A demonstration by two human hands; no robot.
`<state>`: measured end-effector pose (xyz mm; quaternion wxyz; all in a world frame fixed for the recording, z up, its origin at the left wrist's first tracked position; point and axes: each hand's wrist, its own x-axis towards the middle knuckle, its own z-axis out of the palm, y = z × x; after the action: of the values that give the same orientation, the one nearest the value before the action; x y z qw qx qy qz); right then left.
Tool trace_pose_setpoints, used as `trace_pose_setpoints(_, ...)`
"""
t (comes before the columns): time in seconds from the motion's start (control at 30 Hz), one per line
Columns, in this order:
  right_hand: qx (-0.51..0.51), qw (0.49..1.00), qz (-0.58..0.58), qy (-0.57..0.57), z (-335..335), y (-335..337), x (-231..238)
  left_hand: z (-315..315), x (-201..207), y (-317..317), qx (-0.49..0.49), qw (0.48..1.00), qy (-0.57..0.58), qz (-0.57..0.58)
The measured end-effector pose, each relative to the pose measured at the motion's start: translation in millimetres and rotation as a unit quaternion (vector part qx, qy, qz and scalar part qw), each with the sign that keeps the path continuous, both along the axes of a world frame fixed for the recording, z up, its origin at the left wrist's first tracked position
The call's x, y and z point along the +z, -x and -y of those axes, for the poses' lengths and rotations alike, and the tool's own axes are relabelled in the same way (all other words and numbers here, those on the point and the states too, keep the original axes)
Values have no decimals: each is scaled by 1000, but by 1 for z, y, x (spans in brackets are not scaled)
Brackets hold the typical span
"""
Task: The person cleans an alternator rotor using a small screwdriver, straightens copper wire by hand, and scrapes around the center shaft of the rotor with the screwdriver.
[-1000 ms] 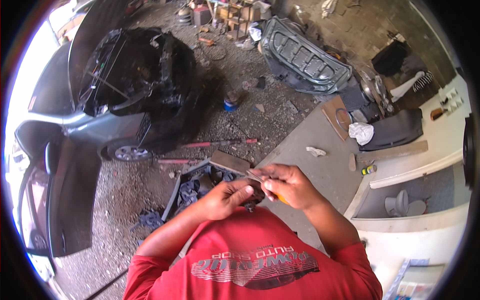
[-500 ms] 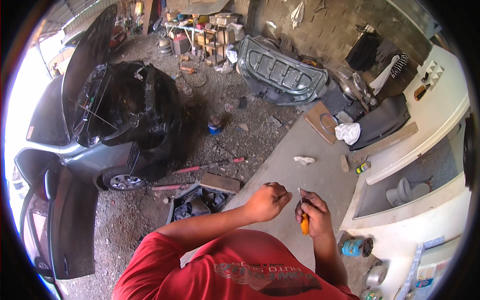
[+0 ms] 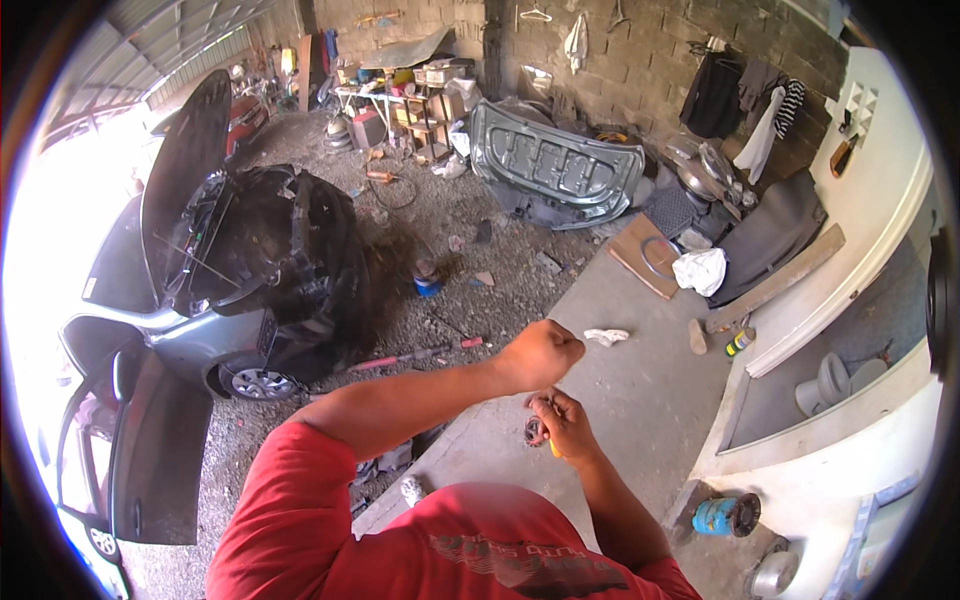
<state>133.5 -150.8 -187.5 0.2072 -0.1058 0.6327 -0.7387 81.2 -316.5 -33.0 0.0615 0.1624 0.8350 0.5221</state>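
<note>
My left hand (image 3: pixel 540 356) is a closed fist with its back toward me, above and slightly left of the other hand. Whatever it may hold is hidden inside the fingers. My right hand (image 3: pixel 563 428) is closed round a yellow-handled tool (image 3: pixel 555 449); only a sliver of the handle shows under the fingers, and its working end is hidden. A dark, roundish shape at that hand's fingertips is too unclear to name. The hands are apart, held over the concrete floor (image 3: pixel 640 430) in front of my red shirt. Beyond my left hand a crumpled white cloth (image 3: pixel 606 337) lies on the floor.
A grey car (image 3: pixel 215 340) with raised hood and open door stands on gravel at left. A trunk lid (image 3: pixel 555 165) leans at the back. A blue canister (image 3: pixel 722 515) stands at right near a doorway. A red bar (image 3: pixel 415 355) lies on the gravel.
My left fist has risen and moved farther forward. My right hand has shifted left and turned, so the tool's thin pale tip no longer shows. The view has tilted up.
</note>
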Motion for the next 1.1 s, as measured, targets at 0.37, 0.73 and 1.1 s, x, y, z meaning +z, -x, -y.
trace_pose_setpoints(0.37, 81, 992, 61, -68, -27, 41, 4, 91, 34, 2, 186, 976, 113, -15)
trace_pose_setpoints(0.73, 225, 940, -92, -239, 3, 69, 123, 84, -27, -41, -76, 839, 429, -327)
trace_pose_setpoints(1.1, 152, 879, -259, -370, 26, 69, 229, 118, 18, -67, -21, 844, 441, -304)
